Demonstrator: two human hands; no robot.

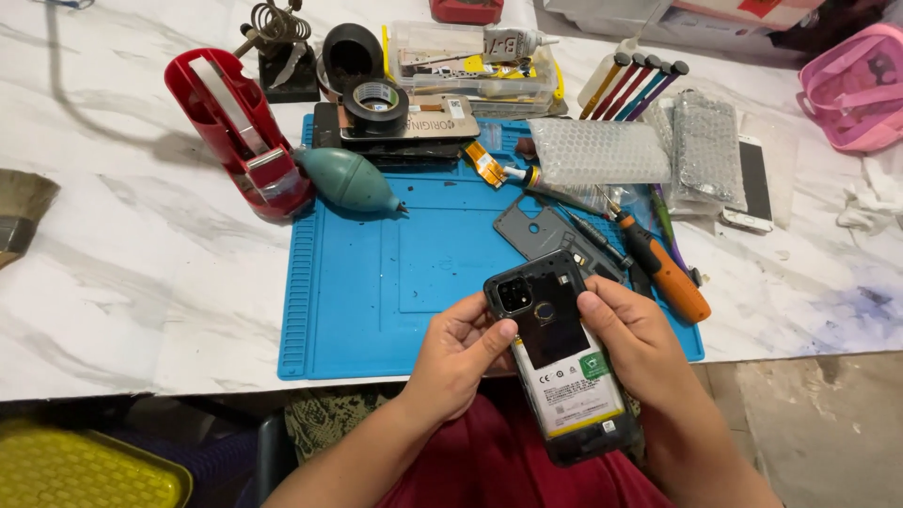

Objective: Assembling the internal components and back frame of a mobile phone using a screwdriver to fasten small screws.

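I see a white marble table (141, 282) w/ a blue mat (376, 301) at its near edge, centre. Left of the mat: red tape dispenser (240, 132). Far right corner: pink bag (858, 89); white phone (752, 183) & white cloth (875, 198) nearby.

This was a small workshop for repairing phones. A blue repair mat (376, 282) lay on a white marble-patterned table (141, 282), reaching its front edge. On the mat's right half were an orange-handled screwdriver (670, 273) and a grey phone back cover (536, 230). Near the table's back edge stood a soldering iron stand (279, 47), a red tape dispenser (240, 132), a teal dust blower (350, 181) and a roll of black tape (376, 103).
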